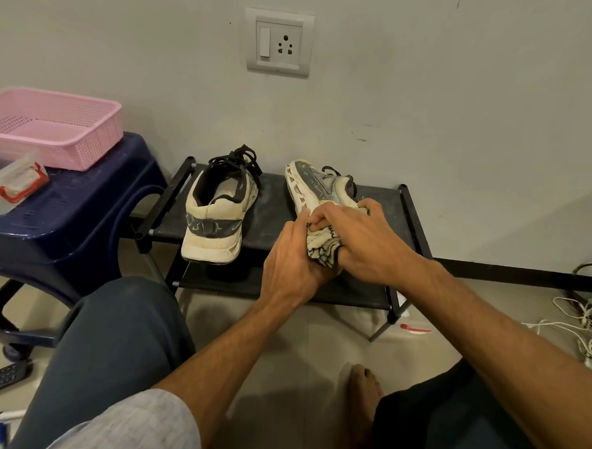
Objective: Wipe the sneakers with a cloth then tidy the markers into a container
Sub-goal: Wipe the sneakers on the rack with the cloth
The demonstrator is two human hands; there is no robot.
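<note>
Two worn white-and-grey sneakers stand on a low black rack (273,205). The left sneaker (218,214) is upright with its heel toward me. The right sneaker (315,185) is tipped on its side, sole facing left. A bunched cream cloth (323,248) with dark stripes sits at its heel, between my hands. My left hand (289,262) grips the heel end from below and left. My right hand (360,234) curls over the cloth and presses it on the shoe. Two markers (3,425) lie at the lower left edge.
A pink basket (78,146) and a clear container with red clasps (11,186) sit on a dark blue stool (65,229) at the left. White cables (581,329) lie on the floor at the right. A small red object (415,328) lies by the rack's leg.
</note>
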